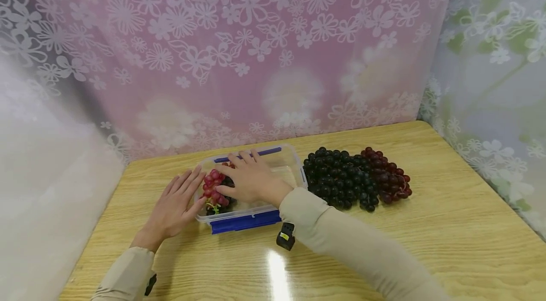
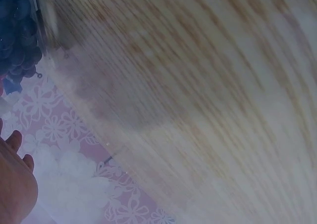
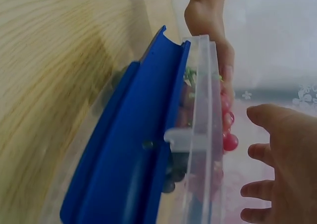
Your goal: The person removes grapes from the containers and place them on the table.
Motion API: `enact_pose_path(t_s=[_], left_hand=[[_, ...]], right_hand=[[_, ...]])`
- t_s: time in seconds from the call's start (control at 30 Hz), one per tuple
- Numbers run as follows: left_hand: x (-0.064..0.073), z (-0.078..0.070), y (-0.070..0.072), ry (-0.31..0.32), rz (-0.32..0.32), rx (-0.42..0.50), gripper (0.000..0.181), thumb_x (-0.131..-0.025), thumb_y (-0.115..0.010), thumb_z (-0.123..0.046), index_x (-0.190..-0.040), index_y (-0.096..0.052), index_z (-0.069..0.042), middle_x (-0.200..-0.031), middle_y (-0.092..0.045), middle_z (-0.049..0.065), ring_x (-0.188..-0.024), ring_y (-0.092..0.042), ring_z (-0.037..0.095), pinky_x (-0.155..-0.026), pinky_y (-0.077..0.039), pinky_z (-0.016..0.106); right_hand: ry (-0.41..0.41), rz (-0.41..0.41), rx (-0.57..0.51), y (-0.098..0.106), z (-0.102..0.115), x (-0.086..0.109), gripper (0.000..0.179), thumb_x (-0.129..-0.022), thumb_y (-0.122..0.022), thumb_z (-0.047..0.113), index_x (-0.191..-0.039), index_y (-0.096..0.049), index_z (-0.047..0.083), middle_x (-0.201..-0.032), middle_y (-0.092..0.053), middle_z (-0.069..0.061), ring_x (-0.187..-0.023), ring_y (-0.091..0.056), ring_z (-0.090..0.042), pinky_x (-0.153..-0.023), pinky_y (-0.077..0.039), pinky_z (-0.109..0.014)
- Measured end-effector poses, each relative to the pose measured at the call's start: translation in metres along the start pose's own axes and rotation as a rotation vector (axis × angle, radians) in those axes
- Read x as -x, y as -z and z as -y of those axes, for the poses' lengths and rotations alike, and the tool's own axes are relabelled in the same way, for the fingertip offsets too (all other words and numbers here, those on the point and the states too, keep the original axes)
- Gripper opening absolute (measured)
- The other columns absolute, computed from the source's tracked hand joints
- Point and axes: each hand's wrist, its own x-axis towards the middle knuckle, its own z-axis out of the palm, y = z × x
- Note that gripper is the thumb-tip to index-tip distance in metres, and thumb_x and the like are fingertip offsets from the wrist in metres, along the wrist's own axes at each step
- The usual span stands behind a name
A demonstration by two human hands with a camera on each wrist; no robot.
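Note:
A clear plastic container (image 1: 293, 156) with blue side latches (image 1: 245, 222) stands on the table. At its left end lie pinkish-red grapes (image 1: 212, 187), with dark grapes (image 1: 230, 202) beside and partly beneath them. My right hand (image 1: 251, 180) is spread over the container, its fingers above the grapes; the right wrist view shows a gap between these fingers (image 3: 260, 190) and the red grapes. Along the container's left edge rests my left hand (image 1: 175, 206), fingers straight, next to the red grapes. The left wrist view catches only part of that hand (image 2: 17, 184).
To the container's right, a large bunch of black grapes (image 1: 337, 175) lies on the wooden table (image 1: 448, 206). Dark red grapes (image 1: 390, 175) lie against its right side. A pink flowered cloth (image 1: 277, 54) hangs behind the table's back edge.

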Motion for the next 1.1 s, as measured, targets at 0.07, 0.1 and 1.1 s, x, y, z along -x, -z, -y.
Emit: enact_pose_path(t_s=[0.07, 0.1, 1.1], left_hand=[[0.000, -0.001, 0.000, 0.001, 0.005, -0.005, 0.064, -0.100, -0.044, -0.044, -0.153, -0.026, -0.013, -0.158, -0.019, 0.005, -0.141, -0.021, 0.031, -0.114, -0.012, 0.049], [0.000, -0.001, 0.001, 0.002, 0.008, -0.003, 0.064, -0.100, -0.044, -0.044, -0.153, -0.025, -0.013, -0.158, -0.019, 0.005, -0.141, -0.021, 0.031, -0.114, -0.011, 0.049], [0.001, 0.000, 0.001, 0.001, 0.014, -0.006, 0.068, -0.099, -0.045, -0.045, -0.154, -0.021, -0.014, -0.158, -0.019, 0.004, -0.140, -0.023, 0.031, -0.114, -0.011, 0.047]], right_hand=[[0.001, -0.006, 0.009, -0.003, 0.004, -0.003, 0.063, -0.096, -0.026, 0.064, -0.153, -0.021, 0.037, -0.157, -0.020, -0.004, -0.143, -0.014, -0.030, -0.114, -0.008, -0.053], [0.002, -0.011, 0.012, -0.004, 0.005, -0.005, 0.063, -0.096, -0.027, 0.064, -0.153, -0.022, 0.036, -0.157, -0.021, -0.004, -0.143, -0.015, -0.030, -0.114, -0.008, -0.053], [-0.155, 0.020, -0.262, -0.016, 0.034, -0.032, 0.055, -0.095, -0.050, 0.049, -0.140, -0.040, 0.021, -0.121, -0.063, 0.002, -0.114, -0.056, -0.021, -0.100, -0.034, -0.053]])
